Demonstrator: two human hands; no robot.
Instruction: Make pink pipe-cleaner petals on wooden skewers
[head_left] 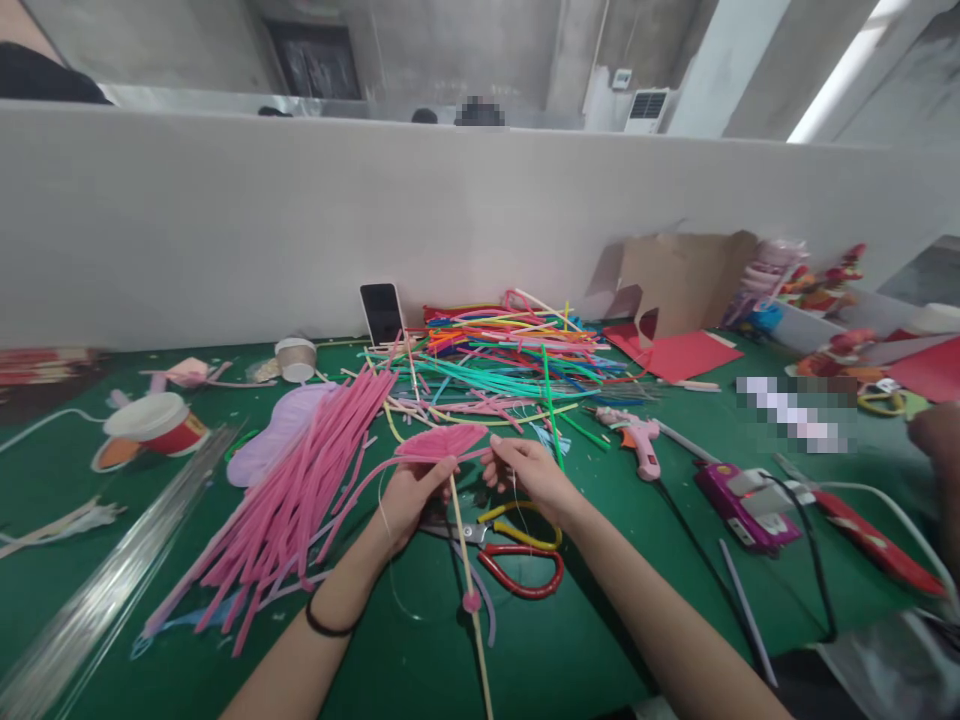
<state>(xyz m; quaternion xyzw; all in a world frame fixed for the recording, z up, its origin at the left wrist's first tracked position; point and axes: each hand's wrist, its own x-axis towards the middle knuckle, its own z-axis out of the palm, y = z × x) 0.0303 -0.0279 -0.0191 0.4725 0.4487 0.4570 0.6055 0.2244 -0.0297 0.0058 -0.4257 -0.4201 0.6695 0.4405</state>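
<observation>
My left hand is closed on a fan-shaped piece of pink pipe cleaner, gripping its lower edge. Beneath it a thin wooden stick slants down toward me, with a small pink bead partway along. My right hand pinches a pink pipe cleaner strand at the right side of the fan. A fine clear thread loops below my hands. Scissors with one yellow and one red handle lie on the table under them. To the left spreads a bundle of loose pink pipe cleaners.
Multicoloured pipe cleaners are heaped at the back beside a phone. A pink glue gun and purple power strip with cords lie right. Paper cup and clear-wrapped rods stay left. Another person's hand shows far right.
</observation>
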